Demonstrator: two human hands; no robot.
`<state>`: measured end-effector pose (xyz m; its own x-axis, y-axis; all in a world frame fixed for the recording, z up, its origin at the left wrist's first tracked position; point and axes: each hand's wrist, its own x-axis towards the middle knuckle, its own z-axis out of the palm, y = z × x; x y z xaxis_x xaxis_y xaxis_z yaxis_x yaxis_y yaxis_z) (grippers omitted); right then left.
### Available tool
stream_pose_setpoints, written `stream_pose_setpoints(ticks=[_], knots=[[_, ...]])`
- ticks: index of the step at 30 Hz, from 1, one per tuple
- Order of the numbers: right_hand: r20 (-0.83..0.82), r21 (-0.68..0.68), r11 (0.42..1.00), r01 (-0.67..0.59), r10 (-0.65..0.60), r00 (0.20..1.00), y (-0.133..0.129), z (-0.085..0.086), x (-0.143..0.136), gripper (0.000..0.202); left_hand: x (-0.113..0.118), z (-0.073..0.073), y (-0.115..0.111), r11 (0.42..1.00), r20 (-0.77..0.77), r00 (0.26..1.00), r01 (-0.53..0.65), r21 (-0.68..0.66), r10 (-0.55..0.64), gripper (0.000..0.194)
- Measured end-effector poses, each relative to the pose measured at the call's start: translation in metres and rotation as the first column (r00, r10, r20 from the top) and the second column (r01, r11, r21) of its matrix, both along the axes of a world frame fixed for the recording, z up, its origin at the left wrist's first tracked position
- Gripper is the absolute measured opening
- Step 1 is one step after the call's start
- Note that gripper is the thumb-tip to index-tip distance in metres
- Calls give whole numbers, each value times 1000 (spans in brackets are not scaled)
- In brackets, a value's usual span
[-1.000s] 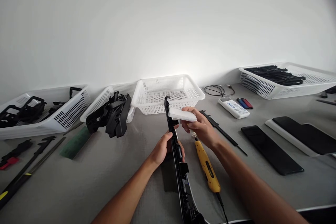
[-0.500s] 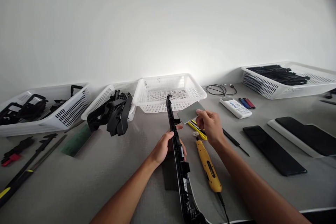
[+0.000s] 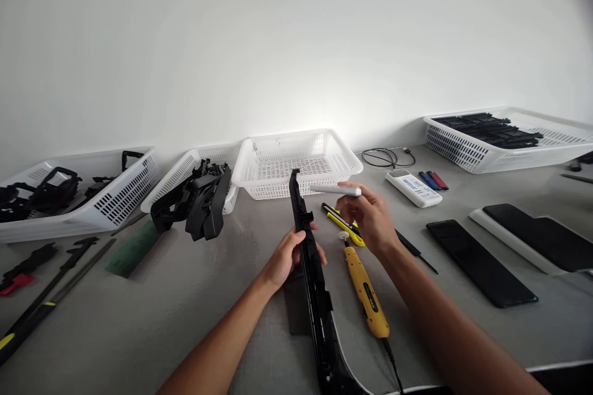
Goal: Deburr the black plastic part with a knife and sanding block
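My left hand [image 3: 283, 257] is closed around a long, narrow black plastic trim piece [image 3: 315, 296], thumb on the near side and fingertips showing past its right edge. The piece stands up lengthwise, its far end near the middle basket. My right hand [image 3: 370, 219] pinches a thin grey sanding pad [image 3: 331, 189], seen nearly edge-on, just right of the trim's upper end. A small gap seems to lie between pad and trim. Below my right hand are a yellow utility knife [image 3: 349, 231] and a yellow corded rotary tool [image 3: 365, 293]. A dark flat sheet [image 3: 295, 308] lies partly under the trim.
White baskets stand along the wall: a middle one [image 3: 250, 182], two on the left with black parts [image 3: 206, 197], one at right [image 3: 491, 163]. A phone [image 3: 482, 262], a white scale [image 3: 414, 188], a green sheet [image 3: 134, 250] and a file [image 3: 86, 268] lie on the table.
My right hand has tilted the pad from showing its flat face to nearly edge-on. The trim piece has rolled in my left hand, now showing a smoother, glossier side.
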<state>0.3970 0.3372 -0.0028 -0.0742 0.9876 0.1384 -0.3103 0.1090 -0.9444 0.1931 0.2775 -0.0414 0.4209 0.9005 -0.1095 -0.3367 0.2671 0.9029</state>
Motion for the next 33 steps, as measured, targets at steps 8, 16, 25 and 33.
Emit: stream_pose_setpoints(ticks=[8, 16, 25, 33], knots=[[71, -17, 961, -278, 278, 958, -12, -1, -13, 31, 4, 8, -2, 990, -195, 979, -30, 140, 57, 64], [93, -91, 916, -391, 398, 913, -13, -1, -19, 30, 3, 13, -2, 988, -218, 976, 28, 151, 6, 53], [85, -87, 976, -201, 208, 974, -2, -4, -4, 29, 1, 3, 1, 990, -223, 975, 37, 136, -5, 51], [269, -98, 966, -238, 256, 929, -7, -2, -15, 26, 4, 3, 0, 988, -242, 969, -4, 155, 41, 43]])
